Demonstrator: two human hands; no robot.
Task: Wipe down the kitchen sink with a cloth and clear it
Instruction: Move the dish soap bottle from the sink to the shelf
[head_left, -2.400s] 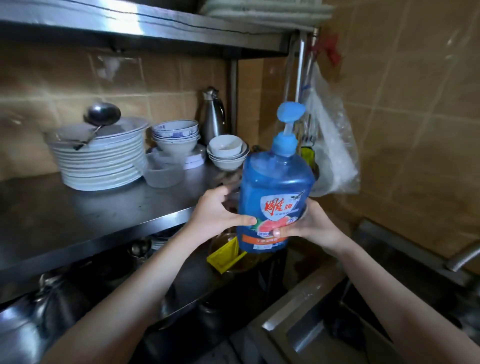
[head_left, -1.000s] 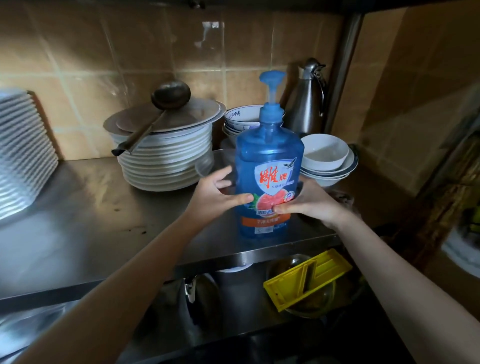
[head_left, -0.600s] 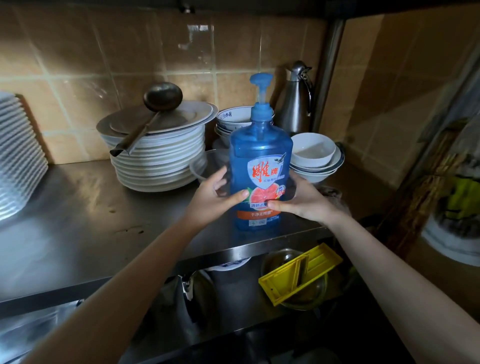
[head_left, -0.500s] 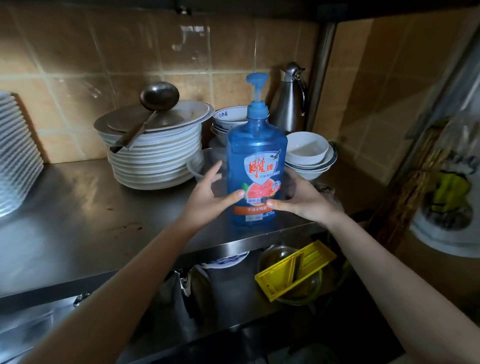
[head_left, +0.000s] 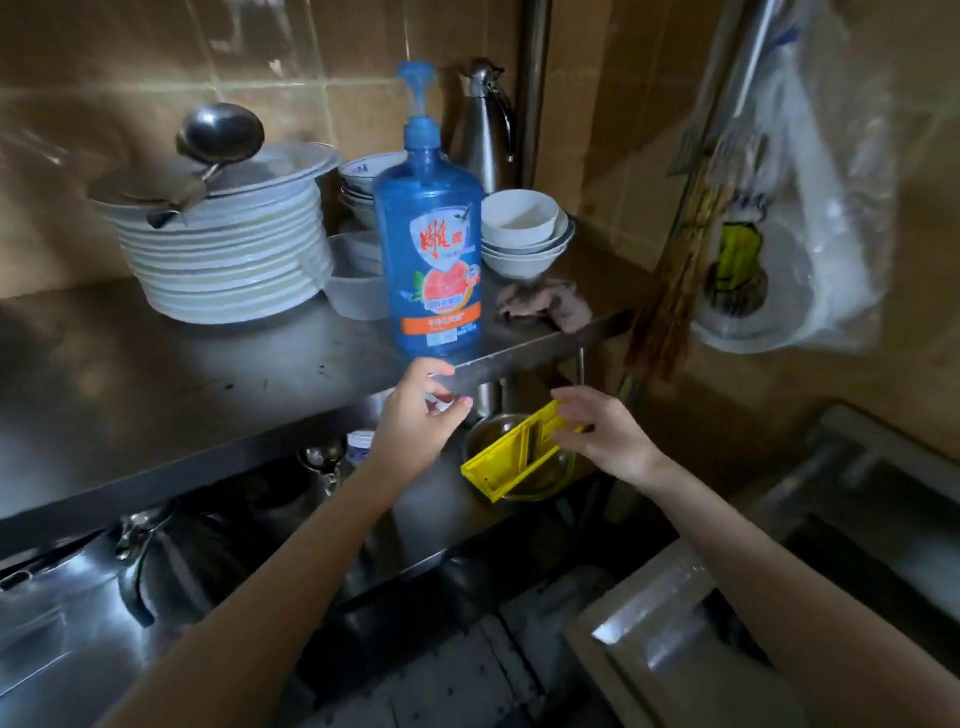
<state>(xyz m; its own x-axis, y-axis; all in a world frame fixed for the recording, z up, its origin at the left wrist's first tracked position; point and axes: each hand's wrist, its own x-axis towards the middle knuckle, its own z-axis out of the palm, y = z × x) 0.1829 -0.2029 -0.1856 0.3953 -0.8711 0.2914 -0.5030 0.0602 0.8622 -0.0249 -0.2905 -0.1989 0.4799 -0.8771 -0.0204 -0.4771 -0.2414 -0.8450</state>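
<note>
A blue pump bottle of dish soap stands upright near the front edge of the steel shelf. A crumpled brownish cloth lies on the shelf just right of the bottle. My left hand hangs below the shelf edge, fingers loosely curled, holding nothing. My right hand is level with it to the right, fingers relaxed and empty, in front of a yellow plastic tray. The steel sink shows at the lower right; most of its basin is out of view.
A stack of white plates with a ladle on top stands at the shelf's back left. Bowls and a steel jug are behind the bottle. A plastic bag hangs at right. Pots sit on the lower shelf.
Both hands let go of the soap bottle, which now stands on the shelf, and dropped below the shelf edge. The view has tilted down and right, so the sink shows.
</note>
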